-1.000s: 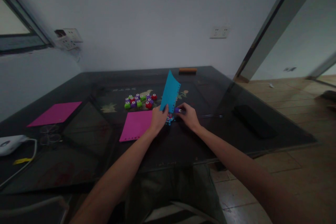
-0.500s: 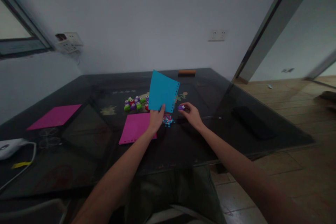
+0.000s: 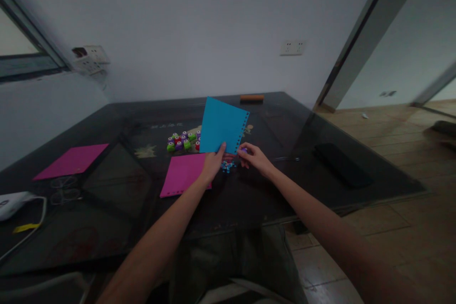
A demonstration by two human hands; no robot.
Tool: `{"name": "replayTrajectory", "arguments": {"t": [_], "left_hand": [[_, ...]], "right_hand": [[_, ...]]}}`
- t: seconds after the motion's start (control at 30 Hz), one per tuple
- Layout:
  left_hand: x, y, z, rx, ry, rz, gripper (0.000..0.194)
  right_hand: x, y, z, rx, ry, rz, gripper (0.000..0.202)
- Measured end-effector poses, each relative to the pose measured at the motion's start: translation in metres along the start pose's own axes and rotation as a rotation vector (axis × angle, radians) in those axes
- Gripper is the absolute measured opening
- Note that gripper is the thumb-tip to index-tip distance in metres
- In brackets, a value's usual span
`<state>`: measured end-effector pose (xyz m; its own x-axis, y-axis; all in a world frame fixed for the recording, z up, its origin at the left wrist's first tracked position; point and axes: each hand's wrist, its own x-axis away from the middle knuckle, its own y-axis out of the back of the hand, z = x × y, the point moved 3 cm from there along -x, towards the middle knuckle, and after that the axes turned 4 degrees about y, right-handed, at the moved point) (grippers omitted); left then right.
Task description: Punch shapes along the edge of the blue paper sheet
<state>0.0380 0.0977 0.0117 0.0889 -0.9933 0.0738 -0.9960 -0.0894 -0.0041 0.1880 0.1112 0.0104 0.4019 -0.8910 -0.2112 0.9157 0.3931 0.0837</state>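
Observation:
My left hand point(image 3: 214, 162) grips a blue sheet of paper point(image 3: 221, 126) by its lower edge, thumb in front, holding it tilted above the table. Punched holes run down the sheet's right edge. In my right hand point(image 3: 255, 157) is a small purple craft punch point(image 3: 243, 150), mostly covered by the fingers, at the sheet's lower right corner. Beneath the hands lies a small heap of blue and pink paper bits point(image 3: 228, 166). Pink paper point(image 3: 183, 174) with holes along its near edge rests left of the heap. Several green, purple and red punches point(image 3: 182, 141) stand behind it.
Another pink sheet point(image 3: 73, 161) lies at the left of the dark table point(image 3: 117, 218), near clear-rimmed glasses point(image 3: 66, 190) and a white device with a cable point(image 3: 16, 204). A brown roll point(image 3: 251, 98) is at the back edge. A black flat object point(image 3: 342, 165) lies at right.
My right hand has moved left with the purple punch, from beside the blue sheet to its lower right corner. The blue sheet has shifted slightly and more holes show along its edge.

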Motion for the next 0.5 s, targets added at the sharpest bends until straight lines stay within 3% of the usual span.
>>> {"name": "replayTrajectory", "arguments": {"t": [0.2, 0.5], "left_hand": [[0.000, -0.001, 0.003, -0.104, 0.006, 0.049, 0.045], [0.009, 0.000, -0.007, -0.221, -0.044, -0.003, 0.049]], "right_hand": [[0.002, -0.004, 0.004, 0.138, 0.018, 0.049, 0.029], [-0.001, 0.000, -0.002, 0.192, 0.075, -0.032, 0.027]]}}
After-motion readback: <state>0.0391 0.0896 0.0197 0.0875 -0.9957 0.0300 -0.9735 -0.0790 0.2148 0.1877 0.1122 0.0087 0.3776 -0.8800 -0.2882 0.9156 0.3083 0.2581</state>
